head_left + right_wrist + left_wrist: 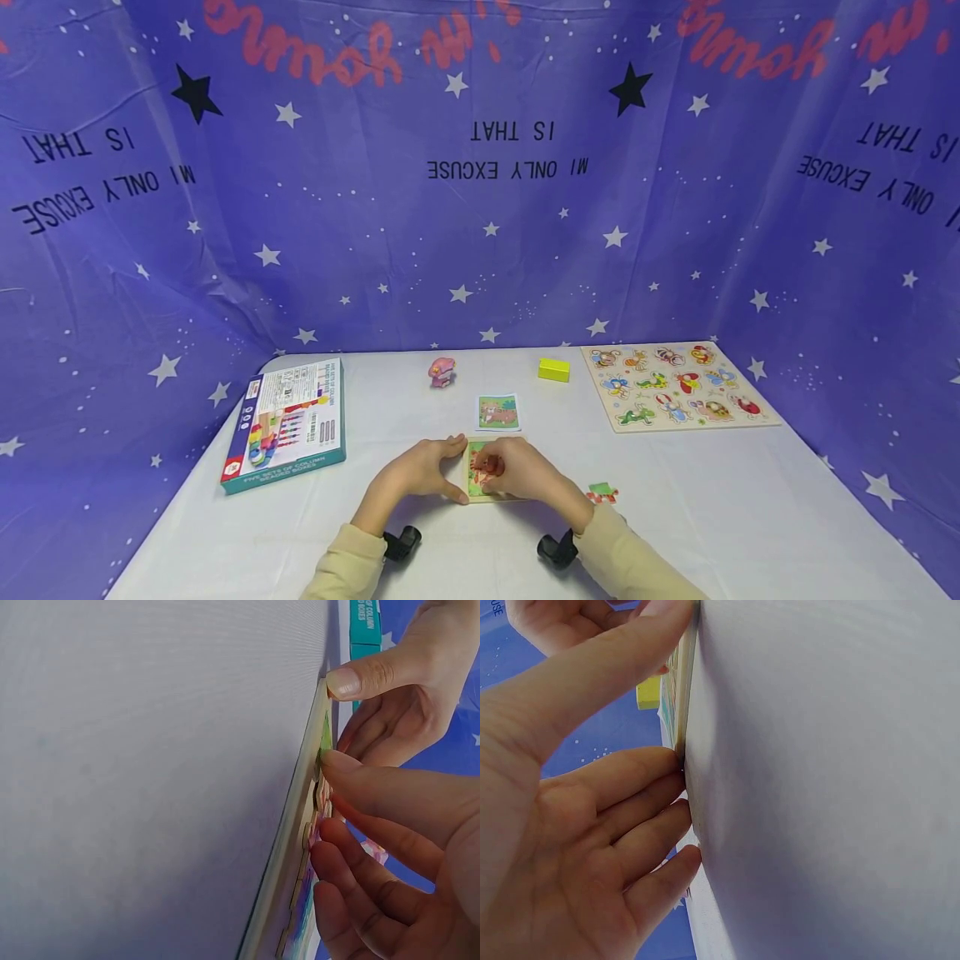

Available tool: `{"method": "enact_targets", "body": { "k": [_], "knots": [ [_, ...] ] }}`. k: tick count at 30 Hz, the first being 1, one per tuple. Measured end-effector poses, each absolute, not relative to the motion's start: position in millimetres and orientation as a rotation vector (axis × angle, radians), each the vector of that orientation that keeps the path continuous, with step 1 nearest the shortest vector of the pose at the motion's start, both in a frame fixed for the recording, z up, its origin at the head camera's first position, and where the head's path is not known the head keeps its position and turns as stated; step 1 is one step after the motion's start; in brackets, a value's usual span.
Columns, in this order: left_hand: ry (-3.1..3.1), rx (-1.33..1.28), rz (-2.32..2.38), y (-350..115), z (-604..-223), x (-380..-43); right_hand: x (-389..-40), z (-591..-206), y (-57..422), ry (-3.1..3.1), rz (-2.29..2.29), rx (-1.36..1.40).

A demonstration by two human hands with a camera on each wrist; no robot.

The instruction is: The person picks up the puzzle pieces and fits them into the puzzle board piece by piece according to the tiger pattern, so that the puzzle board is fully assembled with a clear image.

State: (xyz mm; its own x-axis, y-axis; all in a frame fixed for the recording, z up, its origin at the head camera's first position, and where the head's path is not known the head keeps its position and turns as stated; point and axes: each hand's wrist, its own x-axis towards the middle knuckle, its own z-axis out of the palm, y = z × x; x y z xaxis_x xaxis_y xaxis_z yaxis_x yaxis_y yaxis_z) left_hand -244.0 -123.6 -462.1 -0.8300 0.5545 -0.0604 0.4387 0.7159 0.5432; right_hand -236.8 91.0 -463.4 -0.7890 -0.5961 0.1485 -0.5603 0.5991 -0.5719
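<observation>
A small wooden puzzle tray (pixel 489 500) with a colourful animal picture lies on the table between both hands. The left hand (pixel 429 468) touches the tray's left side, thumb at its near corner and fairly straight fingers along the edge. Over the picture, the right hand (pixel 525 468) pinches a puzzle piece (pixel 326 735) with green on it; its thumb rests on the piece and the fingers partly hide the picture. More fitted pieces (pixel 298 919) show along the rim in the right wrist view. A picture card (pixel 498 412) lies just beyond the tray.
Loose puzzle pieces (pixel 602 492) lie right of the right hand. Farther back are a pink toy (pixel 442 372) and a yellow block (pixel 553 370). A boxed bead set (pixel 288 425) stands at left, an insect peg board (pixel 678 387) at right.
</observation>
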Motion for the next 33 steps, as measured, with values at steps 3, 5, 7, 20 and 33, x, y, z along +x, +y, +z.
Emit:
{"method": "enact_targets", "body": {
  "k": [3,5,7,20,33],
  "knots": [
    [2.699,0.788,0.780,-123.5,-462.4,-243.8,-236.6,-462.4,90.7,2.750,-0.950,-1.003],
    [2.697,0.784,0.783,-123.2,-462.0,-243.6,-236.2,-462.0,91.0,2.748,-0.945,-1.003],
    [2.696,0.781,0.785,-122.9,-461.6,-243.3,-235.8,-461.5,91.2,2.748,-0.943,-1.004],
    [2.698,0.768,0.780,-123.1,-462.8,-243.2,-240.9,-460.3,93.6,2.732,-0.980,-1.024],
    [2.699,0.769,0.780,-123.9,-464.0,-244.1,-248.9,-463.3,91.8,2.754,-0.926,-1.052]
  ]
}}
